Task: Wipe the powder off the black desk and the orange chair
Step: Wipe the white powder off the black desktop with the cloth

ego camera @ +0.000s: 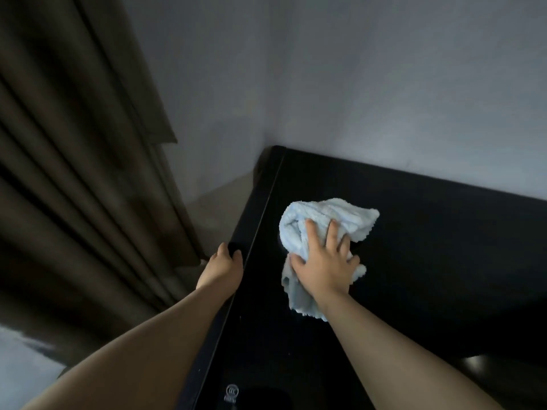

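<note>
The black desk (429,247) fills the lower right, its glossy top running into the corner of the room. A crumpled light blue cloth (302,229) lies on the desk near its left edge. My right hand (322,261) presses on the cloth with spread fingers, which bunch it a little. My left hand (222,267) rests at the desk's left edge, fingers curled over the rim. A few faint white specks show on the desk near the front. No orange chair is in view.
A brown curtain (74,173) hangs at the left, close to the desk's side. Grey walls (355,84) meet behind the desk. A small round logo mark (231,392) shows on the desk surface at the bottom.
</note>
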A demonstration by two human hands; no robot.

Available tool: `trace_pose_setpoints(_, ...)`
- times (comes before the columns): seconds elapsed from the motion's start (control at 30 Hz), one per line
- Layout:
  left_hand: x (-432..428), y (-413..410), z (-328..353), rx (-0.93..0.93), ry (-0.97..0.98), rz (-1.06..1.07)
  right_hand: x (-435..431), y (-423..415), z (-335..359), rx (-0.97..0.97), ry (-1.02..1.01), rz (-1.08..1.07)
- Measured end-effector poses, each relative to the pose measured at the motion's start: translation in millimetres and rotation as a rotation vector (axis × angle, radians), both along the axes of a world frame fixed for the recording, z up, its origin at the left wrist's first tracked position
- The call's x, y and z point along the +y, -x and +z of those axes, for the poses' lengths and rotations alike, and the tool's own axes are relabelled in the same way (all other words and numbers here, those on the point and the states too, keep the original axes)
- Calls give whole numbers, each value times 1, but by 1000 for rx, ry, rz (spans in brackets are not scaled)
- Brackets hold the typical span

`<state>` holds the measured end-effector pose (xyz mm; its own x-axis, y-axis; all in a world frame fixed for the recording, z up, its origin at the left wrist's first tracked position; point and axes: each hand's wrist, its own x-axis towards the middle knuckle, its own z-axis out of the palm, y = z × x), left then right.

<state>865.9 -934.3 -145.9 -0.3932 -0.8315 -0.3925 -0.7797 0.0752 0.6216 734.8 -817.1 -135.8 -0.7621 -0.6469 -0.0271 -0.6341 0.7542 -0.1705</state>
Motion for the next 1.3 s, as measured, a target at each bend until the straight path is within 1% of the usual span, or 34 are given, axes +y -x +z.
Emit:
trace_pose_setpoints(0.07,-13,14,-2,-34,-24,47,-25,21,-2,38,53,25)
trace_pose_setpoints(0.17,-30,33,-2,-136,-28,109,-63,56,-5,65,117,21)
trace_pose_setpoints(0.27,-36,41,-7,-194,31,139,-104,91,-10,110,154,27)
trace_pose_setpoints(0.37,-36,43,-11,-212,103,158,-152,122,-13,128,171,63)
trace_pose_setpoints(0.4,-35,43,-12,-206,113,167,-168,131,-12,117,160,91)
trace_pose_setpoints(0.53,-39,44,-15,-200,148,172,-212,154,-9,53,14,229)
trace_pose_setpoints(0.6,-40,44,-18,-203,148,171,-216,157,-10,30,12,246)
trace_pose_setpoints(0.73,-39,43,-19,-171,152,181,-195,147,-13,15,90,315)
trace_pose_setpoints(0.83,-38,42,-15,-95,165,218,-166,125,-12,6,121,389)
trace_pose_setpoints(0.9,-35,40,-11,6,178,259,-143,105,-10,-4,110,424)
trace_pose_setpoints(1.03,-23,24,-7,284,201,344,-89,52,-9,-37,96,465)
trace_pose_setpoints(1.07,-17,17,-7,317,193,344,-76,39,-9,-44,94,472)
trace_pose_setpoints(1.3,35,-58,2,342,119,301,10,-63,-6,-119,97,454)
